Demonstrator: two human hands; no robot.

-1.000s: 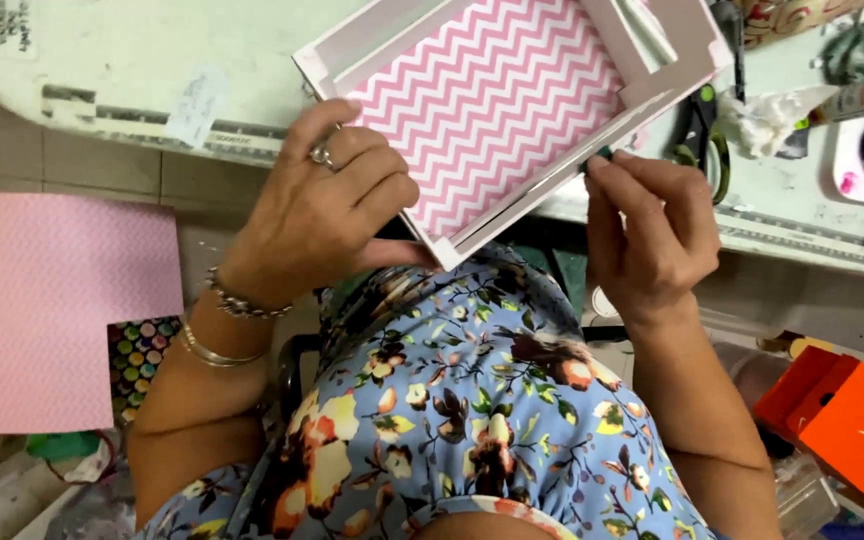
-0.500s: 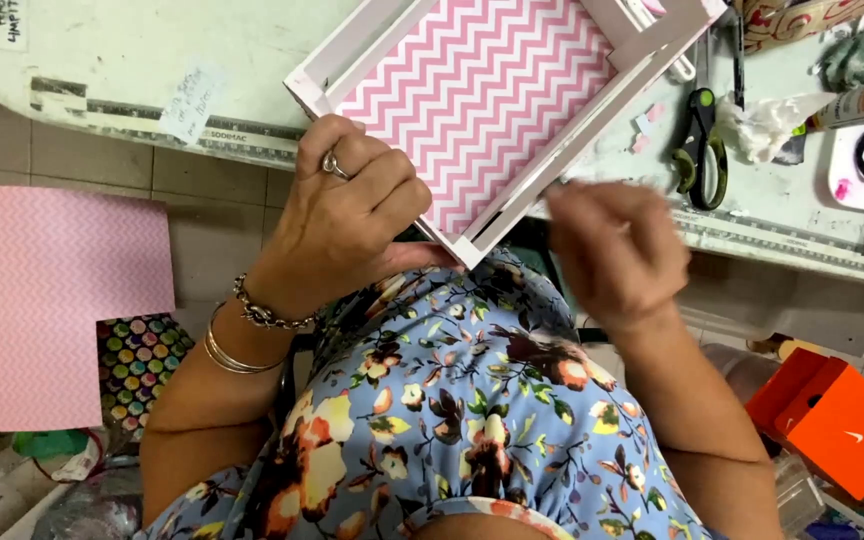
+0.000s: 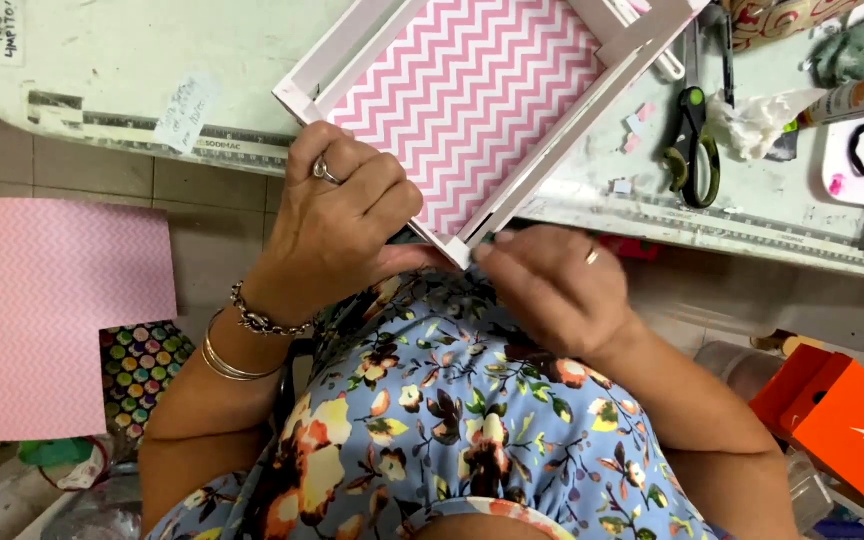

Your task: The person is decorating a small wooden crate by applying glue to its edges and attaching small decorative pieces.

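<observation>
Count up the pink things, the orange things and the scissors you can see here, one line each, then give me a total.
Pink: 2, the white wooden tray lined with pink zigzag paper and the loose pink patterned paper sheet
Orange: 1, the orange cardboard box
Scissors: 1, the green-handled metal scissors
Total: 4

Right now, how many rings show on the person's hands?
2: a ring on the left hand gripping the pink zigzag tray, and a gold band on the right hand at the tray's corner. Others may be hidden on curled fingers.
</observation>
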